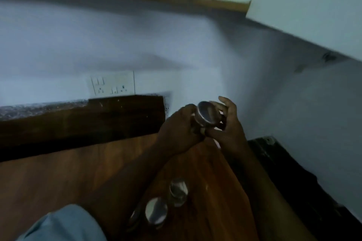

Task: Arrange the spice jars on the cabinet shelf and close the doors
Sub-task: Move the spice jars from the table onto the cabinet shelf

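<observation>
The spice jar (205,113), with its steel lid tilted toward the camera, sits just off centre toward 3 o'clock, held in the air between both hands. The left hand (180,129) wraps its fingers round the glass body. The right hand (230,125) cups the lid end with curved fingers and its thumb underneath, one finger lifted clear. How firmly it pinches is blurred.

The likeliest slip is at the handover: if one hand lets go before the other has the smooth glass, the jar falls onto the wooden countertop (68,172). A loosened lid could also spill spice.

At 6 o'clock two waiting jars (177,190) stand close below the forearms, and a dropped elbow could knock them. At 1 o'clock the open cabinet door (305,10) juts out, its lower edge overhanging the way up, so the lift looks freest to its left. The shelf itself is out of view.
</observation>
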### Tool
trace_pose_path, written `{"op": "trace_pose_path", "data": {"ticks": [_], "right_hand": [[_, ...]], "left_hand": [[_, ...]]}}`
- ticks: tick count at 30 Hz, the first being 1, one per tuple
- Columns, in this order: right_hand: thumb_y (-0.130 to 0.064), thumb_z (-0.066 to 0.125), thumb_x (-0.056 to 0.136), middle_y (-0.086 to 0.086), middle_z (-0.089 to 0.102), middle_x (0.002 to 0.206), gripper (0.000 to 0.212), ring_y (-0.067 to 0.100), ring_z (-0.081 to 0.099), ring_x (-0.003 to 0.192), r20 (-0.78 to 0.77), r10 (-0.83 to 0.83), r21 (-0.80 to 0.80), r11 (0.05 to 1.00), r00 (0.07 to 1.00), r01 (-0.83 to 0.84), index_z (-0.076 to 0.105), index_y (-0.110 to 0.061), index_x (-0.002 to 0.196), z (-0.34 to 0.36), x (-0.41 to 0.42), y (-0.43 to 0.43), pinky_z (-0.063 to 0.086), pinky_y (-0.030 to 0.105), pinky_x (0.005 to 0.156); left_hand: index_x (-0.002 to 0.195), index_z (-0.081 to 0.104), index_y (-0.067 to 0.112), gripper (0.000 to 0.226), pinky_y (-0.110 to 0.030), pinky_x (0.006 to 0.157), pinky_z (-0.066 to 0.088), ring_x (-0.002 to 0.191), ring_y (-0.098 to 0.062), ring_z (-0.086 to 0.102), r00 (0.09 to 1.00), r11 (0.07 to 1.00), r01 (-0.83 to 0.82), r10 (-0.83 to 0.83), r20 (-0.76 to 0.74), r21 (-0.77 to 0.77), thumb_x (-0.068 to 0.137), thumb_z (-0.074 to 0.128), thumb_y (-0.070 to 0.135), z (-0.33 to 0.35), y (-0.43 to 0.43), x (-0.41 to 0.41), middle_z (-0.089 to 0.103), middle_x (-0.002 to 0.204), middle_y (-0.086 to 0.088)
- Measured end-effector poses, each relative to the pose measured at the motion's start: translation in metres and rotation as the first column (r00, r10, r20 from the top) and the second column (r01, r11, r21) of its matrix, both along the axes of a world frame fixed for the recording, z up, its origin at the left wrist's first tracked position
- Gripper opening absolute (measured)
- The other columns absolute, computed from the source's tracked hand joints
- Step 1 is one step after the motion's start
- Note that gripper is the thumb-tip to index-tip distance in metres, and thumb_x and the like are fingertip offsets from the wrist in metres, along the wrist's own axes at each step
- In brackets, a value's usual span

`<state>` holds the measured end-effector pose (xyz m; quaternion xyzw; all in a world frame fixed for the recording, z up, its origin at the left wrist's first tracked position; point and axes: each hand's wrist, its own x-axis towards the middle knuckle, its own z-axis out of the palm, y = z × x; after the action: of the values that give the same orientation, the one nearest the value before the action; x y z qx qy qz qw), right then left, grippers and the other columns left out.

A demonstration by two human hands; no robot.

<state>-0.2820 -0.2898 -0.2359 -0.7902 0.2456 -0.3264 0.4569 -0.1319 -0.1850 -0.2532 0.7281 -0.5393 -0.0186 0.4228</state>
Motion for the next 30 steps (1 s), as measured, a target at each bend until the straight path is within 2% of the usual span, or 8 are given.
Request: {"op": "trace_pose_path", "data": {"ticks": [3,6,12,16,19,21,26,30], "right_hand": [[-0.034,0.089,0.072,-0.02,0.063,0.13,0.077,0.002,0.067,0.113,0.204,-0.082,0.042,0.996,0.975,0.075,0.047,-0.036,0.136,0.053,0.033,0.005,0.059,0.024,0.086],[-0.046,0.083,0.076,-0.027,0.067,0.117,0.055,-0.001,0.069,0.105,0.3,-0.081,-0.023,0.996,0.95,0.092,0.058,-0.037,0.123,0.108,0.062,0.005,0.059,0.021,0.083],[-0.06,0.087,0.063,-0.017,0.069,0.115,0.074,-0.01,0.068,0.092,0.505,-0.072,-0.146,0.975,0.86,0.167,0.056,-0.03,0.122,0.225,0.117,-0.02,0.056,0.012,0.071],[-0.042,0.083,0.076,-0.013,0.066,0.124,0.06,-0.012,0.065,0.096,0.498,-0.067,-0.177,0.968,0.865,0.177,0.06,-0.024,0.129,0.28,0.15,-0.084,0.054,0.009,0.074],[-0.023,0.067,0.096,0.003,0.064,0.133,0.047,0.014,0.065,0.117,0.389,-0.036,-0.16,0.981,0.92,0.106,0.058,-0.017,0.141,0.297,0.175,-0.142,0.056,0.038,0.1],[-0.024,0.058,0.102,0.004,0.063,0.135,0.046,0.022,0.064,0.12,0.274,-0.009,-0.202,0.977,0.962,0.067,0.051,-0.018,0.146,0.299,0.187,-0.169,0.054,0.048,0.104],[-0.029,0.049,0.102,0.001,0.066,0.127,0.042,0.022,0.063,0.115,0.086,-0.118,-0.347,0.927,0.989,0.14,0.051,-0.024,0.144,0.295,0.204,-0.202,0.052,0.045,0.102],[-0.037,0.052,0.099,0.001,0.069,0.102,0.028,0.023,0.066,0.097,0.08,-0.221,-0.382,0.894,0.972,0.235,0.067,-0.016,0.111,0.293,0.21,-0.208,0.05,0.035,0.08]], "left_hand": [[0.12,0.053,0.026,0.075,-0.012,0.065,0.041,0.088,-0.006,0.058,0.982,0.967,-0.188,0.19,-0.005,-0.174,0.061,0.071,0.07,0.064,-0.005,0.022,0.062,0.109,0.012],[0.121,0.052,0.028,0.075,-0.026,0.068,0.051,0.092,-0.011,0.063,0.957,0.92,-0.26,0.287,0.053,-0.294,0.059,0.079,0.061,0.134,-0.01,0.041,0.064,0.111,0.01],[0.123,0.052,0.008,0.067,-0.042,0.073,0.052,0.096,-0.03,0.062,0.886,0.816,-0.198,0.386,0.258,-0.543,0.073,0.075,0.045,0.255,-0.041,0.07,0.064,0.112,-0.01],[0.134,0.041,0.012,0.081,-0.023,0.076,0.053,0.099,-0.016,0.064,0.976,0.94,-0.065,0.131,0.177,-0.334,0.071,0.083,0.041,0.313,-0.086,0.104,0.066,0.123,-0.001],[0.143,0.04,0.017,0.075,-0.03,0.081,0.057,0.102,-0.018,0.068,0.993,0.978,-0.034,0.057,0.106,-0.205,0.081,0.078,0.035,0.332,-0.117,0.137,0.064,0.133,-0.003],[0.147,0.039,0.02,0.078,-0.035,0.087,0.057,0.109,-0.021,0.067,0.998,0.988,-0.034,0.04,0.038,-0.152,0.08,0.078,0.018,0.335,-0.134,0.154,0.062,0.138,-0.004],[0.155,0.034,0.019,0.088,-0.036,0.11,0.041,0.139,-0.02,0.046,0.997,0.997,-0.069,0.069,0.018,0.025,0.079,0.077,0.012,0.321,-0.169,0.177,0.046,0.156,0.001],[0.159,0.028,0.029,0.09,-0.033,0.11,0.037,0.141,-0.021,0.043,0.999,0.992,-0.045,0.042,0.027,0.114,0.083,0.074,0.012,0.319,-0.178,0.186,0.043,0.158,0.003]]}}
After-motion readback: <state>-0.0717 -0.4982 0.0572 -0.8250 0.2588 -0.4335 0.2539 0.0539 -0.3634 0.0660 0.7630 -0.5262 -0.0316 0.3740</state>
